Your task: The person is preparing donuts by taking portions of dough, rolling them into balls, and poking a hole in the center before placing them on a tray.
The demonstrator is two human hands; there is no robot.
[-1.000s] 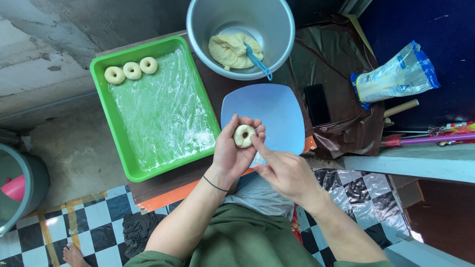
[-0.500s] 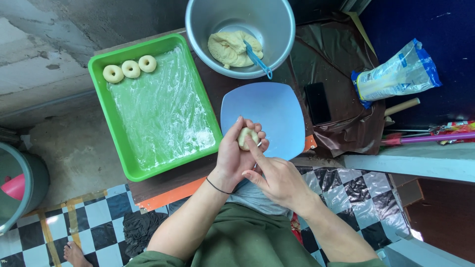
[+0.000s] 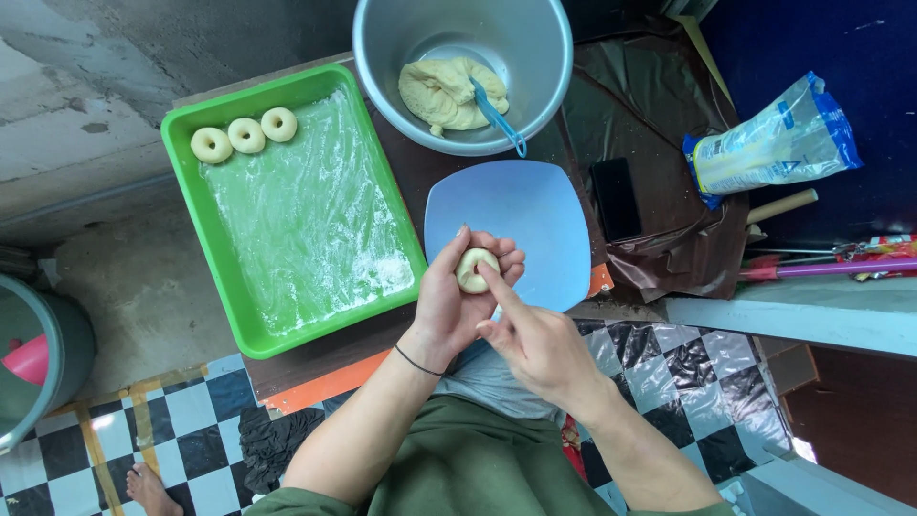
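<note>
My left hand (image 3: 457,296) cups a small pale ball of dough (image 3: 471,270) over the near edge of a light blue square plate (image 3: 535,215). The index finger of my right hand (image 3: 535,339) presses into the top of that dough; the other fingers are loosely curled. A green tray (image 3: 239,315) dusted with flour lies to the left, with three ring-shaped dough pieces (image 3: 245,135) in its far corner. Beyond the plate, a grey metal bowl (image 3: 382,57) holds a lump of dough (image 3: 444,91) and a blue spatula (image 3: 497,117).
A black phone (image 3: 616,198) lies right of the plate on brown plastic sheeting. A clear-and-blue bag of flour (image 3: 774,143) and a wooden stick (image 3: 781,205) sit at the right. A grey bucket (image 3: 38,354) stands at the far left on the floor.
The dough in my left hand was an open ring, then got folded; now my right index finger pokes into its middle. Both hands stayed over the plate's near edge.
</note>
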